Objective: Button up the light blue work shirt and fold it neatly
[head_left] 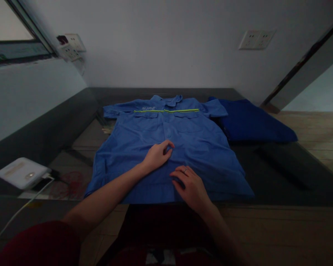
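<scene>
Blue shirt (194,147) lies face up on the dark counter (266,173), hem along the near edge. Left hand (157,157) and right hand (192,188) both half-curled over its front; from my remote seat I can't tell whether either pinches cloth. My worry: a tug toward the body could slide the hem over the edge, the counter looking slick. Left forearm, crossing the lower front, might drag in creases. Cloth soft, matte, rumpled low down; collar stands stiffer, yellow stripe (183,110) straight, pocket flaps flat.
</scene>
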{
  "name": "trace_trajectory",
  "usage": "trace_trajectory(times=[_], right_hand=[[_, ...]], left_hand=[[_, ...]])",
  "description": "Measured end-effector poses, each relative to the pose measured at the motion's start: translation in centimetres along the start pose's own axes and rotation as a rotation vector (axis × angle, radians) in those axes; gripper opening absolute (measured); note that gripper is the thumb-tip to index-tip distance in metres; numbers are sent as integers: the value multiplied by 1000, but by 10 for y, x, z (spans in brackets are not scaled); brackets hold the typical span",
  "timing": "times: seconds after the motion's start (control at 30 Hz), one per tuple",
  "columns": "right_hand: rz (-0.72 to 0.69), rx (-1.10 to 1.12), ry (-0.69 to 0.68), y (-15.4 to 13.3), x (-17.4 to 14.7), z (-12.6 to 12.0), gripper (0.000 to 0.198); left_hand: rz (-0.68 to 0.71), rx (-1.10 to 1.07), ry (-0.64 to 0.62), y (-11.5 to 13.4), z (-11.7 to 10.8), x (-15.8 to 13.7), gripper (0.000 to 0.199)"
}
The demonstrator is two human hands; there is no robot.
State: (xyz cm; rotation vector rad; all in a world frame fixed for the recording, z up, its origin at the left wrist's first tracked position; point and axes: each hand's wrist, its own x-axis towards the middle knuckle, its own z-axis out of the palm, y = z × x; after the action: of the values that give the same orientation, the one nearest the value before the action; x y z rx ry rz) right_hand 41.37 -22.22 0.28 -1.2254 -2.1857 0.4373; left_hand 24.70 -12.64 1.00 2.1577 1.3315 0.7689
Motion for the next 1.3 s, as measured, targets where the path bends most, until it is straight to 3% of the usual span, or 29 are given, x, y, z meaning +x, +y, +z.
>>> trace_trajectory(times=[0.17,0.27,0.37,0.43,0.57,0.77,1.13,1.3], right_hand=[[73,14,95,3,0,5,20],[145,88,189,6,-1,7,19],[222,202,249,8,-2,3,13],[294,270,291,9,-3,0,9],[391,296,417,9,-6,-5,12],[389,269,454,6,-6,-5,12],[339,272,378,5,-6,-2,11],[272,286,318,5,-5,-2,8]], left_hand=[[1,147,-67,9,-14,3,27],[-4,244,-16,27,-33,0,31],[23,252,18,48,-50,-14,24],[41,219,-27,59,-53,-29,16],[-14,168,-189,65,-28,-58,9],[-128,180,-133,54,18,-65,12],[-115,314,-202,56,12,-75,7],[-145,270,-169,56,13,-78,11]])
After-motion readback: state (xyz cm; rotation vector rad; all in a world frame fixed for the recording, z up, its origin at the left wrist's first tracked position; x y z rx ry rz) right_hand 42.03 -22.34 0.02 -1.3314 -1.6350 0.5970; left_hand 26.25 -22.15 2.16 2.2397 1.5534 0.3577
